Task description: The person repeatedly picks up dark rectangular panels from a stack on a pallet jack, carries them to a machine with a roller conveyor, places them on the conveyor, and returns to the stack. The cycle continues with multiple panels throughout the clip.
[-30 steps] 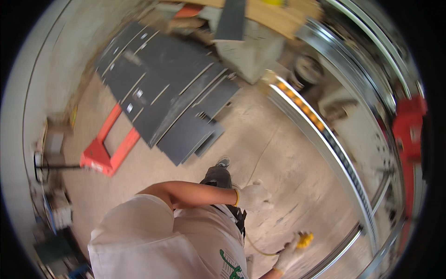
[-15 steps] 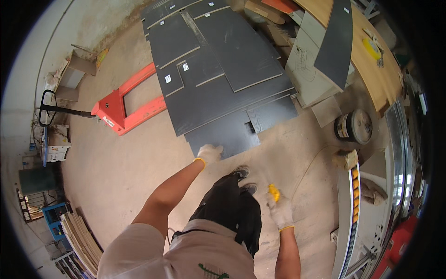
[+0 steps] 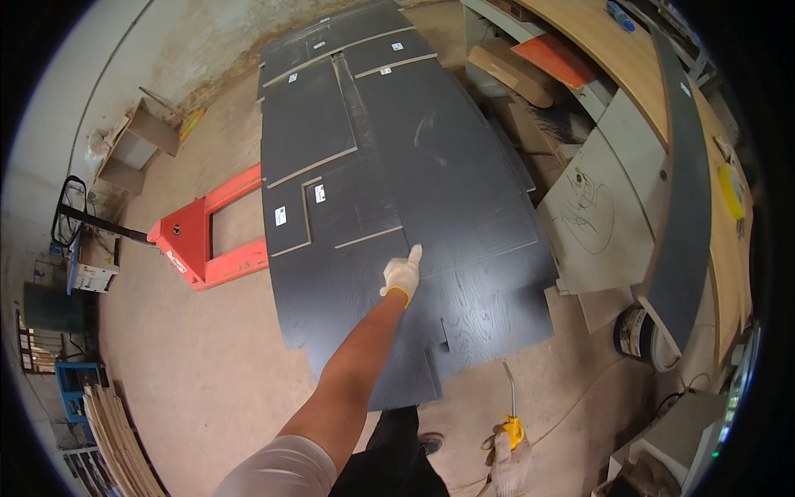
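Panels [image 3: 389, 190] first: dark woodgrain sheets, stacked flat and overlapping on a red pallet jack [image 3: 207, 236] that pokes out at the stack's left edge. Small white labels sit on several of them, and a few smaller cut pieces lie on top toward the stack's far left corner.

Left hand [image 3: 403, 273], gloved, is stretched out over the near middle of the stack with one finger pointing and the rest curled in, so it's clamped on nothing. Can't tell if the fingertip actually touches the top sheet or just hangs above it.

Right hand [image 3: 509, 451], also gloved, is down by the lower edge of the view, closed around a tool with a yellow fitting [image 3: 514, 431] and a thin metal nozzle [image 3: 509, 389] sticking up. Looks like an air blow gun to me, with a hose [image 3: 580, 410] trailing off across the floor.

Progress-wise, my guess is it's early. Nozzle is well short of the stack's near edge, not aimed at any sheet, and no panel is lifted or shifted off the pile.
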Demonstrator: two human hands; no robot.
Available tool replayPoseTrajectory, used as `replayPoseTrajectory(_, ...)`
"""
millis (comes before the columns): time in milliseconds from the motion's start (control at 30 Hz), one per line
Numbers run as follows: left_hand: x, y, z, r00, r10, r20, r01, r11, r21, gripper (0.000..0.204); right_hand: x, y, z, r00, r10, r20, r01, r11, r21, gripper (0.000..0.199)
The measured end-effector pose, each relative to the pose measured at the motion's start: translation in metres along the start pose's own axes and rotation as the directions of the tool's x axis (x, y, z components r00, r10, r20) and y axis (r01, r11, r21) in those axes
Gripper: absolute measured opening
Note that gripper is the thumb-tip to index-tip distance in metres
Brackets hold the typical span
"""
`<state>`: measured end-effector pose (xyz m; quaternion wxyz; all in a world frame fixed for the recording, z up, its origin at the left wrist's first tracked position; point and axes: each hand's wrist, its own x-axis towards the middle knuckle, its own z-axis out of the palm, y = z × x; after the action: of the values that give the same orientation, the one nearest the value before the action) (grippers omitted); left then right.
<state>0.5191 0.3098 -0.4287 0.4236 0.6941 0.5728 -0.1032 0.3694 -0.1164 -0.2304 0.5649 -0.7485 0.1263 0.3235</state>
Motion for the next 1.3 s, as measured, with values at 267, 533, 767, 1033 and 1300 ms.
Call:
replayPoseTrajectory(267,0.002,0.009,-0.002,0.999,0.001,0.052,0.001,1.000,-0.024,0.082,0.015,-0.018,0.001,0.998,0.043,-0.037,-0.040,0.997,0.063,0.033)
replayPoseTrajectory(533,-0.035,-0.028,0.001,0.996,-0.055,0.076,0.056,0.998,-0.008,0.083,0.018,-0.039,0.014,0.998,-0.006,-0.068,0.016,0.988,0.153,0.032)
replayPoseTrajectory(767,-0.098,-0.073,0.001,0.951,-0.159,0.267,0.177,0.983,-0.046,0.090,0.020,-0.047,0.027,0.999,-0.016,-0.052,0.022,0.992,0.125,0.035)
replayPoseTrajectory(1033,-0.114,-0.138,0.011,0.924,-0.058,0.378,0.123,0.981,-0.150,0.078,0.022,-0.030,0.045,0.999,-0.019,0.027,0.021,0.997,-0.071,0.035)
replayPoseTrajectory(1300,-0.136,-0.196,-0.037,0.894,0.129,0.429,-0.215,0.963,0.160,0.075,-0.015,-0.022,0.048,1.000,0.024,-0.009,-0.026,0.987,-0.162,0.031)
